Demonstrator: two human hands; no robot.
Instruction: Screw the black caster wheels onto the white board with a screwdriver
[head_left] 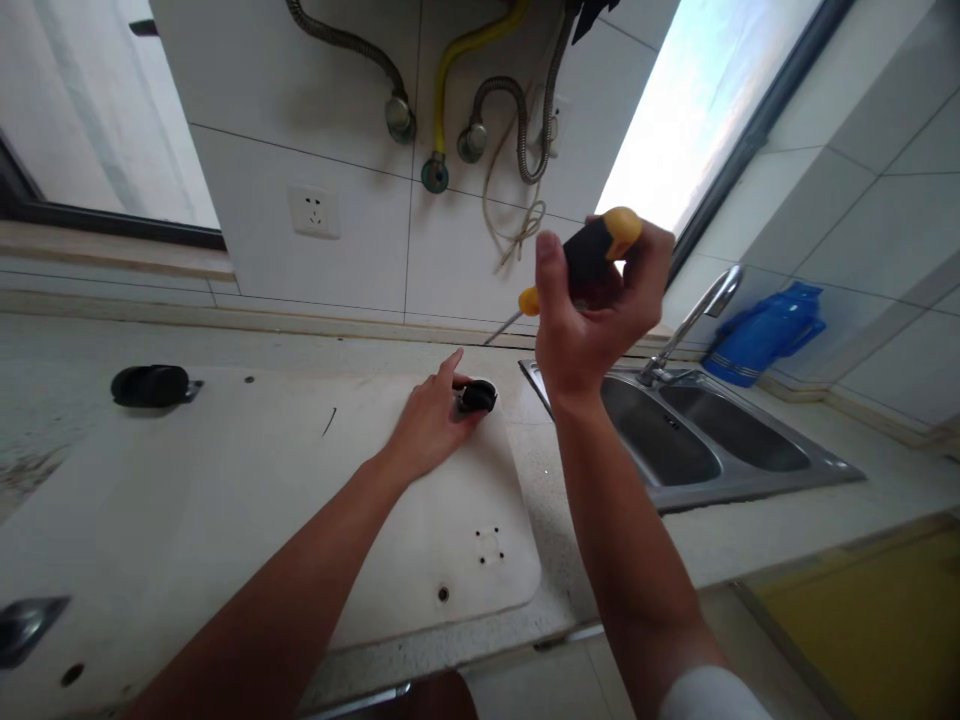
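At the far right corner of a white board point(277, 470), my left hand point(429, 428) has its fingers and thumb around a black caster wheel point(478, 396). Raised above the counter, my right hand point(600, 335) grips a screwdriver point(589, 255) with a black and yellow handle. Its thin shaft slants down to the left, and the tip is near the base of the wall, apart from the caster. Another black caster point(150, 386) is on the board's far left. Four-corner screw holes point(490, 546) mark the near right corner.
To the right, a double steel sink point(675, 430) with a faucet point(690, 320) is set into the counter, and a blue jug point(769, 330) leans behind it. Hoses and a yellow pipe point(441, 110) hang on the tiled wall above a socket point(313, 211). A metal part point(30, 630) sits at the near left.
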